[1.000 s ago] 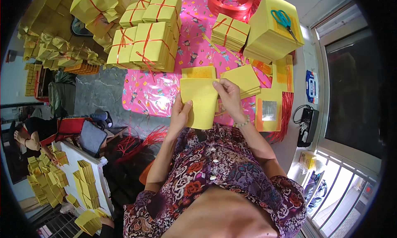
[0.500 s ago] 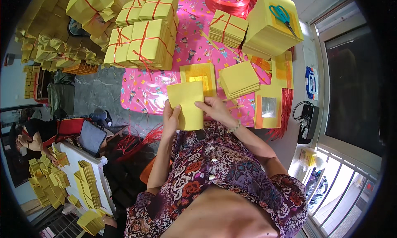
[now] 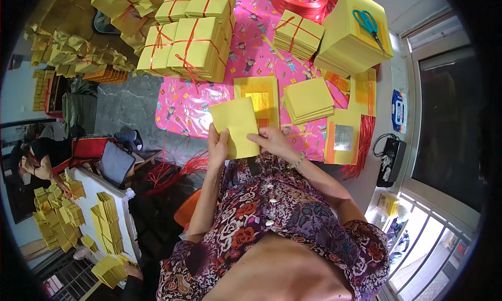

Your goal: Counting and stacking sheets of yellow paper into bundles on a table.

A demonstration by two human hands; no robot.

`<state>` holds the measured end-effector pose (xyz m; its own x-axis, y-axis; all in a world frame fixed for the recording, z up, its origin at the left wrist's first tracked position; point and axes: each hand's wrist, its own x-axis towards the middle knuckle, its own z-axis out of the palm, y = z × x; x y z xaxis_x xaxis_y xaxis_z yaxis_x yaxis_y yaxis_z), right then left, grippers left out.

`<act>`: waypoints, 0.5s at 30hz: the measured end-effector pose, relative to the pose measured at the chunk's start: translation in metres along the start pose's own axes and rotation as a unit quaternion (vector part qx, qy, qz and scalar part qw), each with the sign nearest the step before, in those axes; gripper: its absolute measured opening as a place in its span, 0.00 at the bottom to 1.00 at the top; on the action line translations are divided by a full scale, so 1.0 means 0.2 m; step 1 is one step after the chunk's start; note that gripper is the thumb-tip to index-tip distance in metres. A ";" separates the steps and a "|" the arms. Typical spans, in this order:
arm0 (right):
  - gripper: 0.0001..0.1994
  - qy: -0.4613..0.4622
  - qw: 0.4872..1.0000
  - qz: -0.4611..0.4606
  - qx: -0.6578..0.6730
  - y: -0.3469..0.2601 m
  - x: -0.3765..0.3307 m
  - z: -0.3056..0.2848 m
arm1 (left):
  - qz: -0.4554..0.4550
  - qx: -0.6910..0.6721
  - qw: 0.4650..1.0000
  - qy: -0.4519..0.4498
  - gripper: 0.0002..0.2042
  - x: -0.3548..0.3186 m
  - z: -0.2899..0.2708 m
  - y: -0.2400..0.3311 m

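Note:
A folded yellow paper sheet (image 3: 235, 124) is held up before me, over the near edge of the table. My left hand (image 3: 218, 145) pinches its left lower side, thumb in front. At the right edge, my right hand (image 3: 274, 144) grips the same sheet between thumb and fingers. Just behind it lies a yellow sheet with a gold foil patch (image 3: 266, 106), partly covered. To the right sits a small pile of folded yellow papers (image 3: 308, 97). Another yellow sheet with a silver foil square (image 3: 343, 138) rests by the table's right edge.
Bundles of yellow paper tied with red ribbon (image 3: 194, 44) stand at the back left. A tall yellow paper stack (image 3: 348, 42) carries teal scissors (image 3: 369, 25); a red ribbon roll (image 3: 298, 0) is behind. Lower left, other people's hands work at a white table (image 3: 97, 217).
The sheet tilts slightly to the left and its lower edge has risen a little. Both hands keep their grip. The whole view has shifted a little.

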<state>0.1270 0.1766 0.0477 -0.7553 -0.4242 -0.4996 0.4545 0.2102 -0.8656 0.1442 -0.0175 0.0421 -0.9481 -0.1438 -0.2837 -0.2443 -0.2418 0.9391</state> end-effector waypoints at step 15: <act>0.15 -0.089 0.990 0.067 0.085 0.08 0.04 0.03 | 0.052 0.025 0.994 0.092 0.15 -0.01 -0.10 -0.14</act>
<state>0.1315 0.1704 0.0305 -0.5937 -0.5545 -0.5831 0.6297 0.1309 -0.7657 0.1577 -0.0291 0.0123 -0.9166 -0.3394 -0.2114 -0.1619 -0.1683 0.9723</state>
